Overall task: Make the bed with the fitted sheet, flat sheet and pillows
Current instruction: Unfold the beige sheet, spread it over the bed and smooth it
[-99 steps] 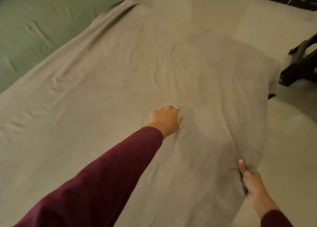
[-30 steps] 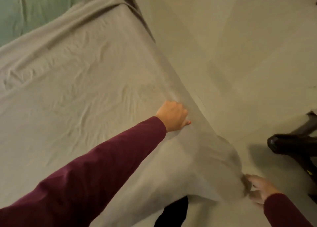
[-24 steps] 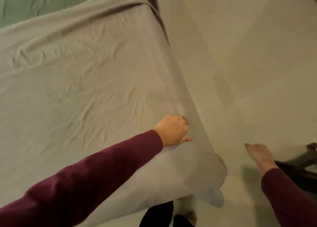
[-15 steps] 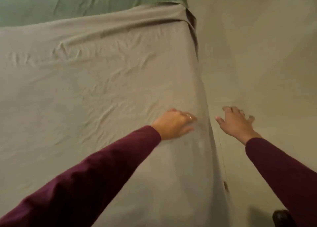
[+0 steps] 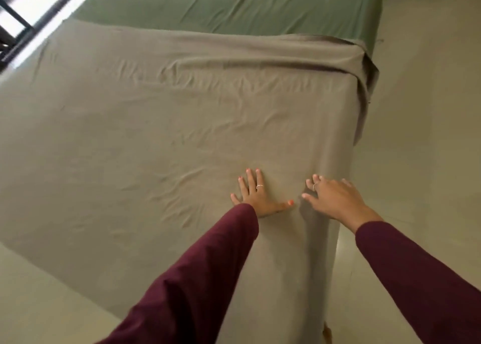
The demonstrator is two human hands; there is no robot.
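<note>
A grey-brown flat sheet [image 5: 161,125] covers most of the bed, wrinkled across its middle, with its far edge bunched in a fold. Beyond it the green fitted sheet [image 5: 234,2] shows at the head end. My left hand [image 5: 256,195] lies flat on the flat sheet with fingers spread. My right hand [image 5: 330,198] rests with straight fingers on the sheet near the bed's right edge, where the cloth hangs down the side. No pillows are in view.
Pale floor [image 5: 421,125] runs along the right side of the bed and shows at the lower left. A dark frame with bright light [image 5: 18,18] stands at the upper left. A dark strip lines the far wall at the top right.
My right hand let go of the sheet's corner, swung up and now rests on the bed's edge. My left hand opened flat. The view turned toward the head end.
</note>
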